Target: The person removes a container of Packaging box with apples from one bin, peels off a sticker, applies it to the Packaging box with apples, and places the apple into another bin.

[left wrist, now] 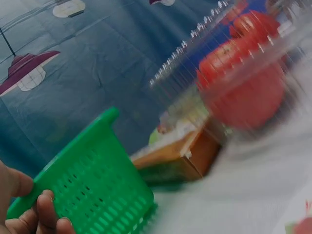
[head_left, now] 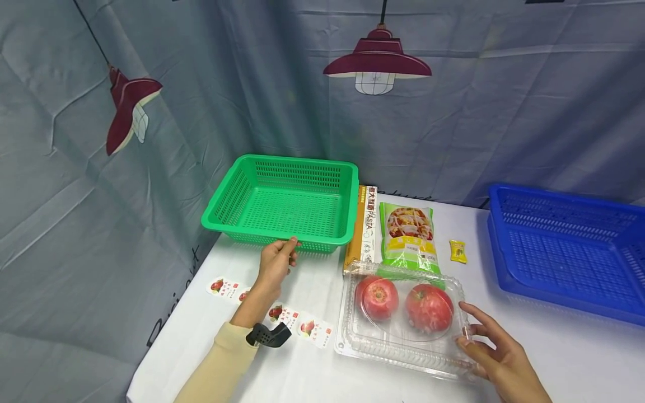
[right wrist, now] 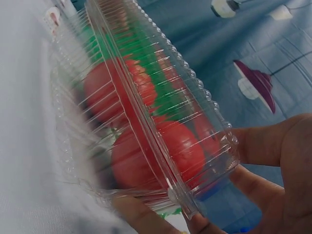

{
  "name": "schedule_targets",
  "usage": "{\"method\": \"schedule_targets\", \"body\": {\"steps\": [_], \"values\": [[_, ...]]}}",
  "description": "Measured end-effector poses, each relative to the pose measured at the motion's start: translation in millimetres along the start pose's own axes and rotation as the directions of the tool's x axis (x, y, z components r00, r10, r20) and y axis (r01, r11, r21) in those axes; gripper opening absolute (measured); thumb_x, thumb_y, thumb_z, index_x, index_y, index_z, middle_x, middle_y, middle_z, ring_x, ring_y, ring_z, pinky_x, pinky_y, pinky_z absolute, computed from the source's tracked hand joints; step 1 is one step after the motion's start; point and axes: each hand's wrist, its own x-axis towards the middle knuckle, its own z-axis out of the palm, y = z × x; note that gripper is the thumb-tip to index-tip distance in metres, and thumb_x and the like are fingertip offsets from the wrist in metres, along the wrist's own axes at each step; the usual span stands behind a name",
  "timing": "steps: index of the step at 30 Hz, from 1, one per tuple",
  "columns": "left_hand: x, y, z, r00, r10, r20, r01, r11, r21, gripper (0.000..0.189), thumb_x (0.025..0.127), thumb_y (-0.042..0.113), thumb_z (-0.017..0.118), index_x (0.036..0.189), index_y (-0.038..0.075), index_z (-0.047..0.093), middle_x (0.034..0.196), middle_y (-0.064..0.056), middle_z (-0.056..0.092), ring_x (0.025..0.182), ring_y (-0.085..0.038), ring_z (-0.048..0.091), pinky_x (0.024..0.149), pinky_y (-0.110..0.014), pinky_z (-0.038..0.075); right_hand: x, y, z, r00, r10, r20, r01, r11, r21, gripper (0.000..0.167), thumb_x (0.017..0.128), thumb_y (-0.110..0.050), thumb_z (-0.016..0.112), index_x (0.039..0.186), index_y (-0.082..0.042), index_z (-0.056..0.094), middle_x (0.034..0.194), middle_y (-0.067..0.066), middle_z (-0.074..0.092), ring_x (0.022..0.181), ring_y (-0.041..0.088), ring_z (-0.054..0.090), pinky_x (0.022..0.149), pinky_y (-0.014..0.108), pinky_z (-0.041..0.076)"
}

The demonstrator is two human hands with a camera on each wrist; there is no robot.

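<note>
My left hand (head_left: 276,263) pinches the front rim of a green plastic basket (head_left: 347,232), thumb above and fingers curled below. The basket holds nothing. At the right, my right hand (head_left: 499,352) holds the right end of a clear plastic clamshell box (head_left: 403,358), its thumb and fingers spread around that end. Inside the box, under the closed-looking lid, are two red tomatoes, the left one (head_left: 379,299) and the right one (head_left: 430,308). The right wrist view shows the fingertips (right wrist: 243,146) against the ribbed plastic box (right wrist: 146,141). Motion blurs the left wrist view.
Behind the box lie a pasta box (head_left: 360,229), a green and yellow food bag (head_left: 409,232) and a small yellow packet (head_left: 458,251). A blue basket (head_left: 569,291) stands at the right. Fruit-printed labels (head_left: 314,329) lie on the white table. A grey curtain (head_left: 282,84) hangs behind.
</note>
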Motion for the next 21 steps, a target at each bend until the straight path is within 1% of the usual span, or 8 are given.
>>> {"method": "schedule_targets", "body": {"steps": [3,6,9,13,15,16,19,21], "values": [[0.7,-4.5,-0.3,0.999,0.035,-0.016,-0.035,0.999,0.024,0.041,0.101,0.034,0.057,0.108,-0.006,0.064,0.082,-0.015,0.058,0.074,-0.028,0.054,0.069,-0.037,0.047,-0.4,0.0,-0.5,1.0,0.012,0.004,-0.012,1.0,-0.004,0.063,0.097,-0.018,0.064,0.153,-0.025,0.035,0.12,0.014,0.048,0.088,0.018,0.066,0.063,0.037,0.055],[1.2,-6.8,-1.0,0.997,0.071,-0.033,-0.069,0.997,0.045,0.041,0.1,0.033,0.058,0.108,-0.007,0.065,0.085,-0.02,0.059,0.079,-0.034,0.056,0.08,-0.047,0.049,-1.0,0.0,-0.6,1.0,0.02,0.012,-0.02,1.0,0.005,0.063,0.097,-0.02,0.064,0.153,-0.025,0.034,0.12,0.013,0.048,0.09,0.018,0.066,0.064,0.038,0.056],[0.4,-6.7,-2.5,0.995,0.094,-0.034,-0.092,0.995,0.048,0.039,0.101,0.031,0.057,0.108,-0.007,0.065,0.087,-0.023,0.059,0.084,-0.041,0.056,0.081,-0.051,0.048,-1.0,-0.1,0.1,1.0,0.016,0.012,-0.016,1.0,0.013,0.063,0.097,-0.02,0.064,0.153,-0.025,0.034,0.12,0.013,0.049,0.092,0.017,0.066,0.064,0.038,0.056],[-1.1,-5.6,-7.4,0.993,0.121,-0.011,-0.12,0.99,0.071,0.034,0.103,0.024,0.052,0.107,-0.008,0.065,0.084,-0.018,0.057,0.087,-0.043,0.055,0.081,-0.05,0.048,-1.1,-0.2,1.0,1.0,0.021,0.003,-0.021,1.0,0.008,0.063,0.097,-0.019,0.064,0.153,-0.025,0.034,0.122,0.014,0.047,0.092,0.015,0.065,0.064,0.037,0.056],[-1.8,-5.3,-12.2,0.99,0.138,-0.012,-0.136,0.986,0.094,0.031,0.103,0.02,0.051,0.106,-0.008,0.065,0.084,-0.017,0.058,0.087,-0.043,0.055,0.081,-0.049,0.049,-1.2,-0.3,1.1,1.0,0.031,0.005,-0.031,1.0,0.003,0.063,0.097,-0.019,0.064,0.153,-0.026,0.034,0.124,0.015,0.045,0.091,0.015,0.065,0.064,0.037,0.055],[-2.2,-5.1,-15.2,0.989,0.145,-0.018,-0.143,0.984,0.108,0.029,0.103,0.018,0.051,0.105,-0.007,0.066,0.084,-0.016,0.058,0.088,-0.043,0.056,0.081,-0.048,0.05,-1.3,-0.5,1.1,0.999,0.034,0.006,-0.034,0.999,-0.002,0.063,0.097,-0.02,0.064,0.153,-0.026,0.034,0.125,0.015,0.045,0.091,0.015,0.065,0.064,0.037,0.055],[-4.6,-3.3,-25.9,0.985,0.166,-0.051,-0.155,0.974,0.163,0.025,0.101,0.015,0.053,0.104,-0.005,0.067,0.087,-0.02,0.061,0.088,-0.043,0.057,0.08,-0.048,0.051,-1.5,-1.5,1.2,0.999,0.04,0.007,-0.04,0.999,-0.009,0.063,0.098,-0.021,0.063,0.153,-0.027,0.034,0.125,0.015,0.045,0.091,0.015,0.064,0.063,0.037,0.055],[-7.4,-1.3,-33.7,0.982,0.172,-0.077,-0.153,0.966,0.208,0.023,0.101,0.013,0.053,0.105,-0.004,0.068,0.089,-0.021,0.062,0.089,-0.042,0.058,0.078,-0.044,0.052,-1.7,-1.9,0.9,0.999,0.033,0.007,-0.032,0.999,-0.008,0.063,0.098,-0.02,0.063,0.153,-0.026,0.034,0.125,0.015,0.046,0.092,0.015,0.064,0.064,0.037,0.055]]}}
